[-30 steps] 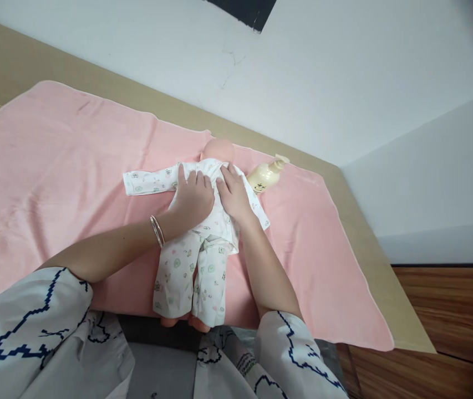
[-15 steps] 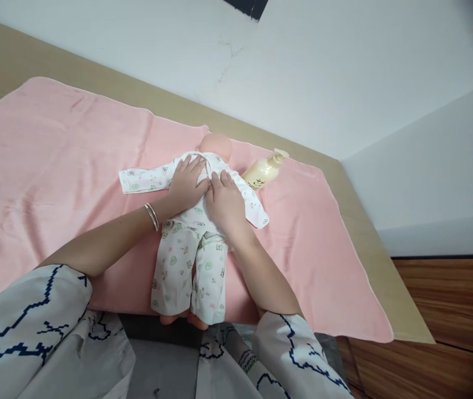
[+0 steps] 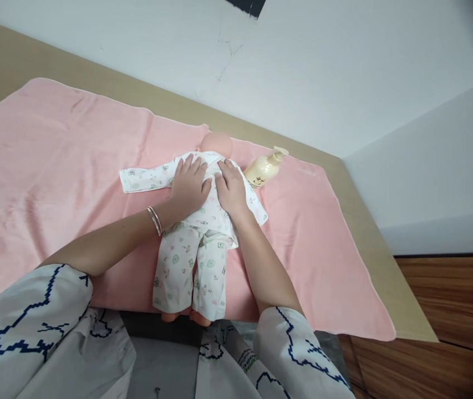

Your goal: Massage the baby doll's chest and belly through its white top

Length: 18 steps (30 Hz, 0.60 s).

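A baby doll [image 3: 216, 144] lies on a pink blanket, its head away from me and its feet at the near edge. It wears a white printed top [image 3: 213, 213] and matching trousers [image 3: 177, 271]. Flat on the left side of the doll's chest rests my left hand [image 3: 189, 185], fingers spread, with bangles at the wrist. My right hand [image 3: 232, 191] lies on the right side of the chest, its fingers stretched out on the cloth. Both palms are hidden. The doll's left-hand sleeve is stretched out sideways; the other sleeve angles down beside my right hand.
A pale yellow pump bottle [image 3: 263, 169] lies tilted on the blanket just right of the doll. The pink blanket [image 3: 74, 166] covers much of the wooden tabletop [image 3: 369, 244]. A white wall [image 3: 303, 72] rises behind, and wood-grain panels [image 3: 448, 299] stand at the right.
My right hand has shifted up and slightly right across the doll's chest, apart from my left hand now. The top's lower right hem shows. My left hand has stayed nearly in place.
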Each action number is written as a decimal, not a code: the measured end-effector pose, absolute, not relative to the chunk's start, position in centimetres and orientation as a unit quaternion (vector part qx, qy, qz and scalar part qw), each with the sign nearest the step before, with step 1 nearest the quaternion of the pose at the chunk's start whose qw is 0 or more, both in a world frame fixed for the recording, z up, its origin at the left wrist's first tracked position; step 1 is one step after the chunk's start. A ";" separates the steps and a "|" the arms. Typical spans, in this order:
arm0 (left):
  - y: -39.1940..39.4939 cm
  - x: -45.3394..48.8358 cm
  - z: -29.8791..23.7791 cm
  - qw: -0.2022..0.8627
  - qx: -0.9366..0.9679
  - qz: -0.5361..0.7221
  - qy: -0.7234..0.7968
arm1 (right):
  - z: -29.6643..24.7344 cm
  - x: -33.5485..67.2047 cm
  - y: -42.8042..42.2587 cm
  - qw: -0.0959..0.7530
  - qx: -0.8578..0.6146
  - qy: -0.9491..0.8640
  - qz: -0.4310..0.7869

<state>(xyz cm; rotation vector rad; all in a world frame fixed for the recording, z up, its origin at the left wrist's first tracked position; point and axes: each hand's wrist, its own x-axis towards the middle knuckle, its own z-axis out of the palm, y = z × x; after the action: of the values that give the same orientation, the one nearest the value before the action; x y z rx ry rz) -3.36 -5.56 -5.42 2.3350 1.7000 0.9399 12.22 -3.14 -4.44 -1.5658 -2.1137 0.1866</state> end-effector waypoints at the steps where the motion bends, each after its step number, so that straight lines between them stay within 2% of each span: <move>1: -6.2 -3.1 -5.1 0.046 0.776 0.307 0.549 | -4.3 12.2 -3.1 0.242 -0.576 -0.778 0.067; 5: -7.0 -2.7 -4.7 0.053 0.804 0.299 0.511 | -3.1 11.6 -3.9 0.179 -0.594 -0.782 0.056; 11: -3.3 -4.2 -6.1 0.107 0.773 0.331 0.531 | -1.1 8.9 -7.6 0.101 -0.639 -0.763 0.013; 14: -3.4 -4.1 -6.5 0.089 0.765 0.343 0.538 | -0.8 8.9 -7.9 0.106 -0.634 -0.766 0.022; 18: -5.8 -2.9 -6.0 0.023 0.784 0.339 0.519 | -1.8 11.2 -5.0 0.175 -0.589 -0.783 0.098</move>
<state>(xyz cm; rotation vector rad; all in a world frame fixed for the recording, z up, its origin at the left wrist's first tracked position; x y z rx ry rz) -2.93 -5.80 -6.00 2.4280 1.6072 1.0508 11.21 -5.02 -1.76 -1.6688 -2.2184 0.2783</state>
